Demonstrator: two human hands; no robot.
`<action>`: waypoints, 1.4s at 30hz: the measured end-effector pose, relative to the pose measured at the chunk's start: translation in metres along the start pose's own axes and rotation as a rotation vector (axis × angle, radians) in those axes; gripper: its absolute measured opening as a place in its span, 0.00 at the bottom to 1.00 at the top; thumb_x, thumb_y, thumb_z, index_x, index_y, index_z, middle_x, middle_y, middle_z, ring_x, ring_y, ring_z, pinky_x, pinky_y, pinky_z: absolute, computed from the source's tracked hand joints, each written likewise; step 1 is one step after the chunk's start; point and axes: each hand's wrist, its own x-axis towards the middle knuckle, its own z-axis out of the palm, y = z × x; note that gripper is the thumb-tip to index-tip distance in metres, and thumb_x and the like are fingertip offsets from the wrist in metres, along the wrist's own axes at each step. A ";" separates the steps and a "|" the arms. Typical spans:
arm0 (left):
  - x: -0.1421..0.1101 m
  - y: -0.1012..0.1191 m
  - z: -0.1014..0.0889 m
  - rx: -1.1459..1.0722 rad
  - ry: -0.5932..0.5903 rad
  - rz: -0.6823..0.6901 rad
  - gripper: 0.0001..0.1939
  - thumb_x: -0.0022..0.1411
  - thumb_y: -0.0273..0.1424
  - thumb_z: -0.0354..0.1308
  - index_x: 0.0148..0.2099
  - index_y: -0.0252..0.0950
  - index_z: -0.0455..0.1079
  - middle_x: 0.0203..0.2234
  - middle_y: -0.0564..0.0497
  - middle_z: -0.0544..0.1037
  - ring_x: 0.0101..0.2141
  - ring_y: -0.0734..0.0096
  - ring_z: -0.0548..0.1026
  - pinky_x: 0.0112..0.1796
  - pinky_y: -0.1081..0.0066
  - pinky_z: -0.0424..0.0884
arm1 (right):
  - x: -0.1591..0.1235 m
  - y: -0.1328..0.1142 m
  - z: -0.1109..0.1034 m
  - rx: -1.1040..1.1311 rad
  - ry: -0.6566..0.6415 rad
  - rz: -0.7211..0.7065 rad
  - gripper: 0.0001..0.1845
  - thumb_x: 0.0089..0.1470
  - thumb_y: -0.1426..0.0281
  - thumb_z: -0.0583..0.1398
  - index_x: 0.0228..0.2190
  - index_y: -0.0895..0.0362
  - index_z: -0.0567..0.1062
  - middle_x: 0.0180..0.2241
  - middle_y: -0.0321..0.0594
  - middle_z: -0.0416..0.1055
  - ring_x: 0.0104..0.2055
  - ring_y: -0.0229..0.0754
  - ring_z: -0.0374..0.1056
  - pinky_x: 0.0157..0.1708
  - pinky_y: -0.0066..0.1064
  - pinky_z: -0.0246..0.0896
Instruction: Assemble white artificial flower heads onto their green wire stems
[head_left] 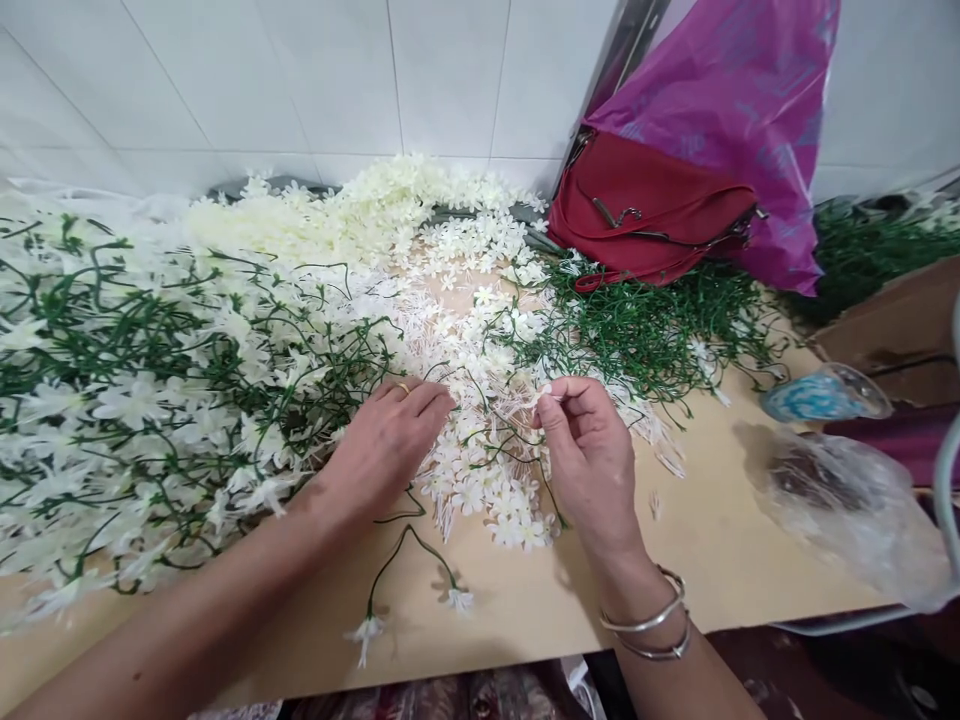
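Observation:
My right hand (589, 455) pinches a small white flower piece (544, 392) between thumb and forefinger; its exact shape is partly covered. Close by on the left, my left hand (401, 425) rests over the loose flowers with its fingers curled together, and its fingertips are hidden. Between and below the hands lie white artificial flower heads (517, 510) and thin white stamens (427, 335). Green plastic stems (637, 325) are heaped beyond my right hand. Near the table's front edge sits a forked green stem (409, 530) with a white flower on each end.
A large heap of stemmed white flowers (135, 400) covers the left side. Cream petals (360, 215) are piled by the tiled wall. At the back right are a red bag (645, 205) and a purple plastic bag (750, 100). A blue-patterned cup (817, 395) lies near a clear bag (862, 510).

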 end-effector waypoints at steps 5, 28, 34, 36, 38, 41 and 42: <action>0.006 0.000 0.013 0.177 0.031 -0.013 0.06 0.70 0.19 0.59 0.42 0.32 0.76 0.42 0.42 0.83 0.43 0.52 0.80 0.43 0.57 0.74 | 0.000 -0.017 -0.004 -0.104 -0.139 -0.066 0.04 0.67 0.67 0.59 0.37 0.52 0.71 0.32 0.35 0.69 0.35 0.40 0.66 0.38 0.33 0.61; -0.013 0.015 0.014 -0.697 0.567 -0.347 0.07 0.73 0.27 0.60 0.49 0.39 0.78 0.39 0.50 0.85 0.40 0.70 0.83 0.44 0.71 0.78 | 0.045 0.004 0.021 0.340 -0.556 0.145 0.14 0.53 0.57 0.73 0.34 0.53 0.82 0.28 0.34 0.75 0.30 0.38 0.68 0.34 0.30 0.62; -0.013 0.016 0.014 -0.772 0.507 -0.374 0.04 0.72 0.29 0.61 0.47 0.38 0.78 0.37 0.49 0.85 0.38 0.69 0.82 0.41 0.70 0.77 | 0.042 -0.003 0.021 0.326 -0.609 0.195 0.15 0.53 0.57 0.74 0.34 0.54 0.82 0.27 0.34 0.74 0.29 0.37 0.66 0.32 0.30 0.62; -0.013 0.017 0.015 -0.784 0.497 -0.371 0.04 0.72 0.30 0.62 0.46 0.38 0.78 0.36 0.49 0.84 0.37 0.68 0.82 0.41 0.69 0.77 | 0.041 -0.006 0.020 0.325 -0.639 0.199 0.16 0.52 0.56 0.74 0.34 0.53 0.81 0.27 0.34 0.74 0.29 0.37 0.66 0.32 0.30 0.63; -0.014 0.018 0.015 -0.795 0.490 -0.367 0.04 0.72 0.30 0.61 0.46 0.38 0.78 0.36 0.48 0.84 0.37 0.68 0.81 0.40 0.69 0.77 | 0.040 -0.009 0.020 0.315 -0.652 0.196 0.17 0.52 0.54 0.74 0.34 0.54 0.81 0.27 0.33 0.74 0.29 0.37 0.67 0.32 0.31 0.64; -0.014 0.018 0.015 -0.807 0.478 -0.369 0.04 0.72 0.30 0.61 0.45 0.38 0.77 0.36 0.49 0.84 0.37 0.69 0.81 0.41 0.69 0.76 | 0.040 -0.012 0.020 0.310 -0.653 0.198 0.18 0.51 0.55 0.74 0.33 0.54 0.79 0.26 0.32 0.72 0.28 0.36 0.66 0.31 0.30 0.64; -0.014 0.017 0.015 -0.808 0.475 -0.368 0.03 0.72 0.29 0.62 0.45 0.38 0.77 0.36 0.49 0.83 0.37 0.69 0.81 0.41 0.70 0.76 | 0.040 -0.013 0.020 0.307 -0.654 0.204 0.18 0.52 0.55 0.74 0.33 0.55 0.79 0.25 0.32 0.72 0.28 0.36 0.66 0.30 0.29 0.63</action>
